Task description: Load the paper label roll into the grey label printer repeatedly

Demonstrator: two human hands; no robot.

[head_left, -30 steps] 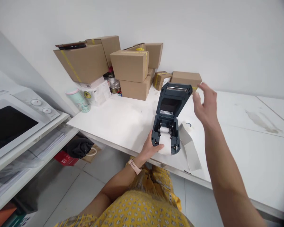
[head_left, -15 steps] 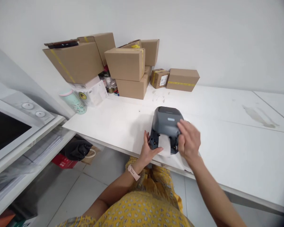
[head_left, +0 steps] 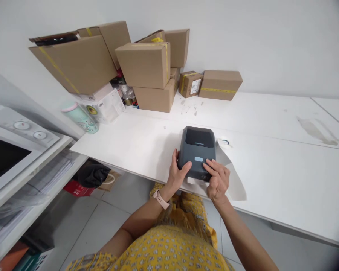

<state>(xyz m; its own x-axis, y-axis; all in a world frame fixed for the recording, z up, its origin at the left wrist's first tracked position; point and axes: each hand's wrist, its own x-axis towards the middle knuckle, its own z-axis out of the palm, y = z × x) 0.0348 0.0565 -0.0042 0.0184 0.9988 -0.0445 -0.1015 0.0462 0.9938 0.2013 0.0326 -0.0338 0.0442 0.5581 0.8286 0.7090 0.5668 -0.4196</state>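
Note:
A dark grey label printer [head_left: 198, 152] sits near the table's front edge with its lid down. My left hand [head_left: 179, 173] grips its left front corner, thumb on top of the lid and fingers along the side. At the right front corner, my right hand [head_left: 219, 178] presses on the lid with its fingertips, the other fingers curled. A bit of white paper [head_left: 192, 181] sticks out under the printer's front. Beside the printer's right side lies a curled strip of white paper [head_left: 234, 180], partly behind my right hand. The printer's inside is hidden.
Cardboard boxes [head_left: 142, 66] are stacked at the back left, and smaller boxes [head_left: 220, 84] stand along the wall. A mint tumbler [head_left: 80, 117] stands near the left end of the white table [head_left: 285, 173]. A microwave [head_left: 19, 139] rests on the shelf at left.
The printer's lid, raised before, has come down over the paper and the inner parts. My right hand has moved down and toward me with it. My left hand stays on the left corner.

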